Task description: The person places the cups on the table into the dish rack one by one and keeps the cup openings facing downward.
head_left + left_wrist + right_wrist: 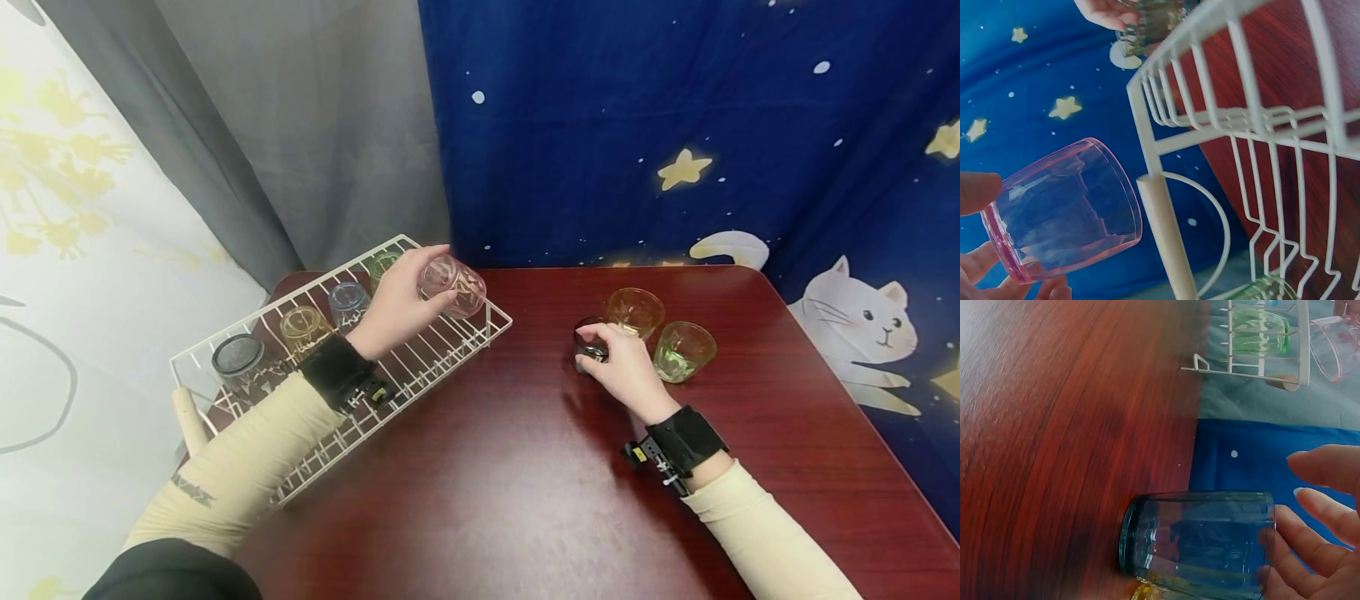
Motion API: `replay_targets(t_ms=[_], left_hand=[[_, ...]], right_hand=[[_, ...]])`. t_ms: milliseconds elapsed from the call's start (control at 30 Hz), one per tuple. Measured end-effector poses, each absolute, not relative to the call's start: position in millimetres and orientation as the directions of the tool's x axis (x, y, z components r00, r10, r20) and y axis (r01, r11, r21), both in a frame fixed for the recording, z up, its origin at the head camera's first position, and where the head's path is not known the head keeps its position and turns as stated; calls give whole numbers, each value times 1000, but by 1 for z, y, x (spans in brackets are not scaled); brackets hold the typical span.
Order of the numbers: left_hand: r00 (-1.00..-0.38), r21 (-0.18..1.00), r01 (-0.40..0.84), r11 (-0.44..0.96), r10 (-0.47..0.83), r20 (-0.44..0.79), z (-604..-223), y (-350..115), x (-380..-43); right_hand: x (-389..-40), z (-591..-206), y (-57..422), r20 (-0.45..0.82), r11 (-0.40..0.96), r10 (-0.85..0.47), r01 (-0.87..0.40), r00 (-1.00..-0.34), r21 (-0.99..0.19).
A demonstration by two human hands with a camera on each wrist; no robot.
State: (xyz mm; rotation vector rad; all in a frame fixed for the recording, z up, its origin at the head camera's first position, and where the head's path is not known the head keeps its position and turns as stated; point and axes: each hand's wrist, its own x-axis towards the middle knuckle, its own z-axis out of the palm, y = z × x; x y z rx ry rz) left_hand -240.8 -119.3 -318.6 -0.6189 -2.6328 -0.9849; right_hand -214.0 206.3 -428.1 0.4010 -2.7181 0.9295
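My left hand (408, 296) holds a pink glass (467, 292) by its thick base, thumb on one side and fingers on the other. The glass is tilted with its mouth facing away from the palm, by the far right end of a white wire rack (285, 300). Over on the right, my right hand (618, 358) is at the rim of a dark bluish glass (1197, 540) standing upright on the table. Some fingertips overlap that rim in the right wrist view, while the thumb is spread apart from it.
Inside the rack, a grey glass (243, 367), a yellow glass (300, 329), a blue glass (349, 304) and a green glass (382, 265) stand upside down. An amber glass (635, 310) and another green glass (684, 352) are beside my right hand. Curtains hang behind the table (495, 467).
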Motion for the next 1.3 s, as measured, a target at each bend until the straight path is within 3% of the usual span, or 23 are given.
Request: replay_targets(t_ms=[567,1300], left_hand=[[-928,504,372,780,317,196,-344,-136,-262],[-881,414,445,794,470,47,-354,-129,-265]], right_hand=[[-214,-432,202,258,851,-239,-330,-936,-408],[-216,-433,200,302,872,-273,-367,-913,-323]])
